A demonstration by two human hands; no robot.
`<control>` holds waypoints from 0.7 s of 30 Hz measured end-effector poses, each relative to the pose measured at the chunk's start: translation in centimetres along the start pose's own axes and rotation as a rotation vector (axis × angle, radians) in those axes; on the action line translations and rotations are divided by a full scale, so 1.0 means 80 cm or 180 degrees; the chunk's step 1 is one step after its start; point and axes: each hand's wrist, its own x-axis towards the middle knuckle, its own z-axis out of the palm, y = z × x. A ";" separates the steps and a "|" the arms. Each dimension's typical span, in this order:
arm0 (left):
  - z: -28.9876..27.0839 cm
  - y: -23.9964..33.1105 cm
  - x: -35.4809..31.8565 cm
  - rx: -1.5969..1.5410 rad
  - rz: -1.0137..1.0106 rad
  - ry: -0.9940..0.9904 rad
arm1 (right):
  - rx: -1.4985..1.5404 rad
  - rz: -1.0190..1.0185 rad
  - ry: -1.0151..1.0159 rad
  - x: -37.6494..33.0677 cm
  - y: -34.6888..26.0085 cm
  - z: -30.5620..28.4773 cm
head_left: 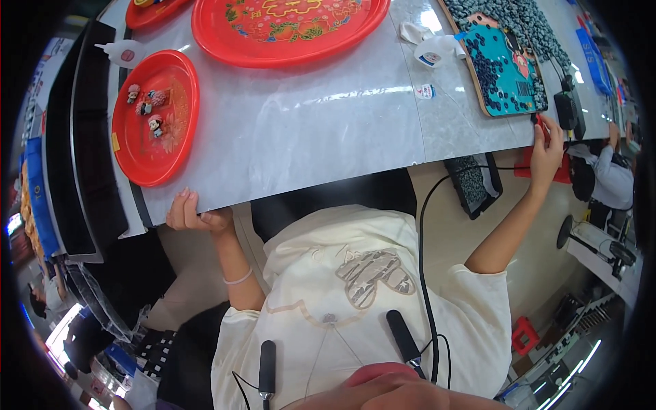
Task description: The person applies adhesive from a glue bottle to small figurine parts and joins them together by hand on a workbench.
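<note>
My left hand (191,212) rests at the near edge of the grey table (307,130), its fingers curled over the edge. Beside it lies a round red tray (179,147) holding several small doll figures (156,124). Far to the right, my right hand (549,150) reaches the table's edge, fingers bent and close together at a small red thing (539,120) whose kind I cannot make out. Just past those fingertips is the near corner of a wood-rimmed tray (484,102) with a teal sheet and dark beads on it.
A large red tray (290,58) with a printed fruit pattern stands at the back. White squeeze bottles (434,51) (125,52) stand on both sides. Dark grey pellets (526,24) are heaped at the far right. A black cable (422,253) hangs beside me, near a floor bin (471,184).
</note>
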 end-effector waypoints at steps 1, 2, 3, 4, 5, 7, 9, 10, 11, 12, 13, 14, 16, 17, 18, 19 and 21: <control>0.000 0.000 0.000 0.0039 0.0012 -0.0015 | 0.0012 -0.0007 -0.0005 -0.001 -0.006 -0.003; 0.000 -0.001 0.002 0.0070 0.0012 -0.0009 | -0.0412 -0.0248 0.0205 -0.001 -0.017 -0.007; -0.001 -0.001 0.003 0.0034 0.0007 -0.0060 | -0.0824 -0.0490 0.0416 -0.002 -0.028 -0.008; -0.002 -0.001 0.004 0.0004 0.0001 -0.0109 | -0.0721 -0.0438 0.0677 -0.002 -0.043 -0.009; -0.005 0.000 0.006 0.0069 0.0005 -0.0110 | -0.0664 -0.0467 0.0664 -0.002 -0.060 -0.010; -0.001 0.000 0.009 -0.0116 -0.0057 -0.0123 | 0.1375 0.0072 0.0483 0.002 -0.099 -0.005; -0.002 -0.003 0.010 0.0009 -0.0027 -0.0107 | 0.1107 -0.0140 -0.0280 0.021 -0.147 0.003; -0.001 -0.005 0.006 -0.0085 -0.0034 -0.0088 | 0.1037 -0.0856 -0.0518 0.035 -0.152 0.017; -0.007 -0.007 0.004 -0.0107 -0.0034 -0.0080 | 0.1111 -0.0957 -0.0629 0.045 -0.168 0.028; -0.008 -0.008 -0.001 -0.0201 -0.0088 -0.0182 | 0.1227 -0.1040 -0.0803 0.057 -0.177 0.034; -0.012 -0.010 -0.005 -0.0215 -0.0142 -0.0275 | 0.1401 -0.1179 -0.0993 0.071 -0.184 0.046; -0.012 -0.007 -0.007 -0.0234 -0.0202 -0.0323 | 0.0859 -0.1583 -0.1030 0.083 -0.183 0.055; -0.007 -0.003 -0.003 -0.0262 -0.0254 -0.0333 | 0.0636 -0.1804 -0.1210 0.102 -0.174 0.073; -0.004 -0.002 -0.002 -0.0282 -0.0248 -0.0314 | 0.0509 -0.2002 -0.1436 0.112 -0.178 0.076; -0.006 0.000 -0.003 -0.0137 -0.0271 -0.0271 | 0.0487 -0.2350 -0.1494 0.119 -0.177 0.080; -0.007 0.001 -0.005 -0.0132 -0.0308 -0.0227 | 0.0557 -0.2471 -0.1483 0.119 -0.182 0.083; -0.009 0.002 -0.004 -0.0033 -0.0335 -0.0157 | 0.0428 -0.2270 -0.1749 0.115 -0.188 0.091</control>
